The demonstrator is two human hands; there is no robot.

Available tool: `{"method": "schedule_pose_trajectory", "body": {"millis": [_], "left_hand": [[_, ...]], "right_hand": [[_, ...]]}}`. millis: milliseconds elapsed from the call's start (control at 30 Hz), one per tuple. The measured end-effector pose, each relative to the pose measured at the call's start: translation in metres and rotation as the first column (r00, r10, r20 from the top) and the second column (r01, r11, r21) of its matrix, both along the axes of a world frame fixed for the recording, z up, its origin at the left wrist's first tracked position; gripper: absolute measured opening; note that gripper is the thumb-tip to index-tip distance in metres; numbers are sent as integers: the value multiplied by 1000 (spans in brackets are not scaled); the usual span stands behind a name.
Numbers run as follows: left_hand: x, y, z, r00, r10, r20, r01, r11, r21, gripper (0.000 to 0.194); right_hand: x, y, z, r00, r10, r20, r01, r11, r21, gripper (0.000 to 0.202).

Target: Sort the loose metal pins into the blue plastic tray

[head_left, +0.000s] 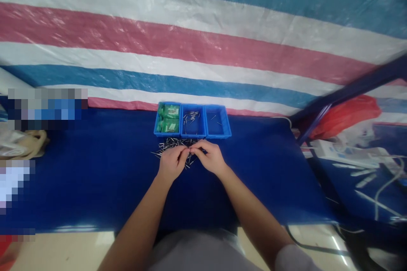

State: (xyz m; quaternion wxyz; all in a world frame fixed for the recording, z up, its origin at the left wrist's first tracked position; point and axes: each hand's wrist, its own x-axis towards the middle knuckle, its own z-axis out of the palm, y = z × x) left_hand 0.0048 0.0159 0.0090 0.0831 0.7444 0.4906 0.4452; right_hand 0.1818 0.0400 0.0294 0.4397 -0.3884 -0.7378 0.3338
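Observation:
Over a pile of thin metal pieces [168,144], my left hand [173,161] and my right hand [210,156] meet with their fingertips together. Both are closed in a pinch; whatever sits between the fingers is too small to make out. Just beyond the pile stand three blue bins in a row. Green packets [170,119] fill the left bin [155,129]. Several slim metal pieces [191,117] lie in the middle bin [193,134]. A few more rest in the right bin [226,125].
The bins and pile are on a blue table [111,169] against a striped plastic sheet [190,51]. At the right, beyond a dark metal post [313,125], are a red bag [352,114], a white power strip [346,154] and cables. A brown bag [36,144] sits at the left.

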Motion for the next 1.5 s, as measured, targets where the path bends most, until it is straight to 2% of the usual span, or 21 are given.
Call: {"method": "schedule_pose_trajectory", "body": {"millis": [467, 567, 667, 833, 1067, 1500], "left_hand": [[2, -1, -3, 999, -46, -20, 45, 999, -12, 14], [1, 0, -4, 999, -18, -33, 18, 1000, 4, 16], [0, 0, -5, 998, 32, -46, -32, 999, 11, 19], [-2, 0, -4, 998, 52, -35, -52, 999, -7, 22], [1, -2, -1, 1000, 10, -12, -10, 1000, 24, 18], [2, -2, -4, 1000, -11, 14, 11, 999, -38, 18]], "right_hand": [[0, -2, 2, 997, 17, 72, -9, 993, -115, 48], [-1, -1, 2, 998, 34, 50, -28, 994, -110, 39], [-2, -1, -1, 1000, 10, 16, -9, 997, -73, 14], [-4, -2, -4, 1000, -2, -16, 2, 999, 38, 10], [-5, -4, 0, 998, -65, 20, 65, 998, -1, 10], [-2, -4, 1, 996, -66, 63, 68, 997, -28, 24]]}}
